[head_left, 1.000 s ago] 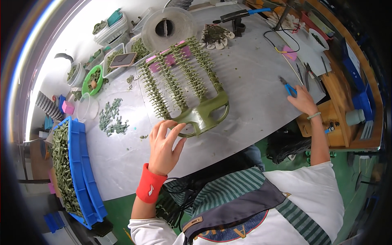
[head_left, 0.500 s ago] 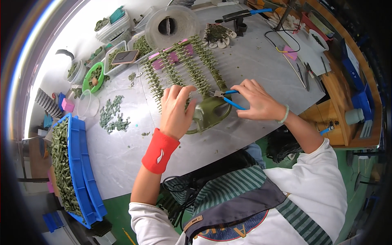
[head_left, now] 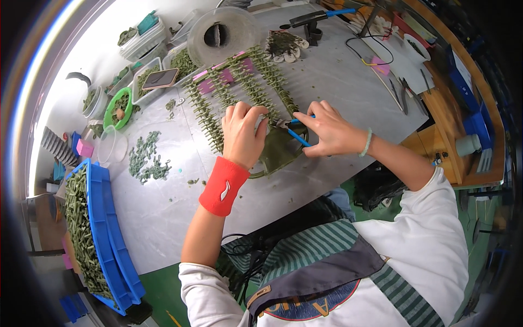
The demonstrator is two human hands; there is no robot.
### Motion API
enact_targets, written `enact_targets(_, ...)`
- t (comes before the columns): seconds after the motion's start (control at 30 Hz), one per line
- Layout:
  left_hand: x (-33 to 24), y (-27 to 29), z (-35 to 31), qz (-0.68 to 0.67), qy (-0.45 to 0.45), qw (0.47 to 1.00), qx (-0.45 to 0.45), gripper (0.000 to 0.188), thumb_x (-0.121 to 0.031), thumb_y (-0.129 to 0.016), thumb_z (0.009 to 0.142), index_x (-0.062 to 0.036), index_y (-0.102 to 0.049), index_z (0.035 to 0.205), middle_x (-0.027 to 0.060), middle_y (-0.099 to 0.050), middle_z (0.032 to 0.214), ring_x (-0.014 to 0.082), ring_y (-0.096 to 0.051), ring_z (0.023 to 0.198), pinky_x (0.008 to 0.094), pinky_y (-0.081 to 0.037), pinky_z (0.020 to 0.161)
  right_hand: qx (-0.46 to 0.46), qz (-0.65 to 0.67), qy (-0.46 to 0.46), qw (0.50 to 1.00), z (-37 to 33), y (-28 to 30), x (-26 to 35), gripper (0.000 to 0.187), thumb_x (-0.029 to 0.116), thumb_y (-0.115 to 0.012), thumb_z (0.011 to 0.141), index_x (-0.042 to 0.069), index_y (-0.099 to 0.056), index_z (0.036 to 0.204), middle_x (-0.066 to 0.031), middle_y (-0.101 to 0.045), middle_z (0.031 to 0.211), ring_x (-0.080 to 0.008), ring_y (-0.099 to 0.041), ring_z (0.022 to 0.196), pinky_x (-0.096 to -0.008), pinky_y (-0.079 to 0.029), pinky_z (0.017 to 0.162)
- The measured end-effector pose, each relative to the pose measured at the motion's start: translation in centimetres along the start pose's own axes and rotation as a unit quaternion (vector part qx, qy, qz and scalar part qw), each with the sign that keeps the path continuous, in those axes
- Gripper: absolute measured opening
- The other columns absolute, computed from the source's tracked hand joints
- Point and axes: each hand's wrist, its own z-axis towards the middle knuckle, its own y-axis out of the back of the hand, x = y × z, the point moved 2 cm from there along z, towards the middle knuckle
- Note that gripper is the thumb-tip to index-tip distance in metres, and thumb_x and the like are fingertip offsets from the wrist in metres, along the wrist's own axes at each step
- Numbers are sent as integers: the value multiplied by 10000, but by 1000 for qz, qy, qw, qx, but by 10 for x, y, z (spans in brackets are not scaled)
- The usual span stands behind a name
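since a second ago, the blue-handled pliers point(head_left: 298, 138) have come from the right side of the table point(head_left: 348, 98) to the green plastic rack point(head_left: 280, 155), and the left hand point(head_left: 242, 133) has slid from the rack's near loop up to the base of its rows. the right hand point(head_left: 329, 131), with a pale bracelet point(head_left: 368, 141) at its wrist, grips the pliers, thumb on one handle and fingers on the other, the handles spread apart. their tip is at the base of the rows on the right; whether it bites on anything is hard to tell at this size. the left hand, above a red wristband point(head_left: 223, 187), is bent with thumb and forefinger near each other, and i cannot tell whether it pinches something. the rack lies mid-table, its solid end toward the person and four spiky rows pointing away, the far ends by pink blocks point(head_left: 207, 85). to the left, loose green bits point(head_left: 146, 155) lie scattered, and a blue crate point(head_left: 103, 229) full of green pieces point(head_left: 81, 234) stands at the edge. beyond are a green bowl point(head_left: 107, 113), a phone point(head_left: 160, 79) resting on a clear box, a round clear tub point(head_left: 243, 32) and a soiled glove point(head_left: 286, 46).
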Motion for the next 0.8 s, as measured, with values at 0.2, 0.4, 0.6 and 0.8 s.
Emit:
enact_targets(0.2,-1,-7,4,46,19,999,3,137,-167,-721,791,-144,-702,925,36,-533,878,254,-498,923,388,-366,828,92,-26,-3,995,13,13,2,712,327,-687,703,-55,-509,1277,-169,-519,965,-330,-509,951,-394,-445,821)
enact_targets(0.4,2,-9,4,69,21,997,9,132,-186,-736,777,-149,-712,902,25,-533,876,248,-498,932,386,-361,829,131,18,-1,991,17,16,-1,633,297,-666,727,-30,-526,1251,-188,-538,951,-359,-571,875,-422,-471,766)
enact_targets(0.6,3,-4,2,68,20,997,1,140,-178,-739,768,-147,-711,902,17,-569,912,248,-506,956,380,-362,856,69,37,6,997,3,6,-1,643,319,-699,717,24,-525,1261,-164,-529,960,-340,-544,907,-405,-461,796)
enact_targets(0.8,19,10,2,31,49,998,-37,86,-176,-723,788,-148,-713,869,-10,-632,925,240,-526,949,391,-357,874,17,47,-63,997,0,5,8,675,357,-720,711,47,-521,1276,-137,-501,980,-310,-491,970,-375,-430,844)
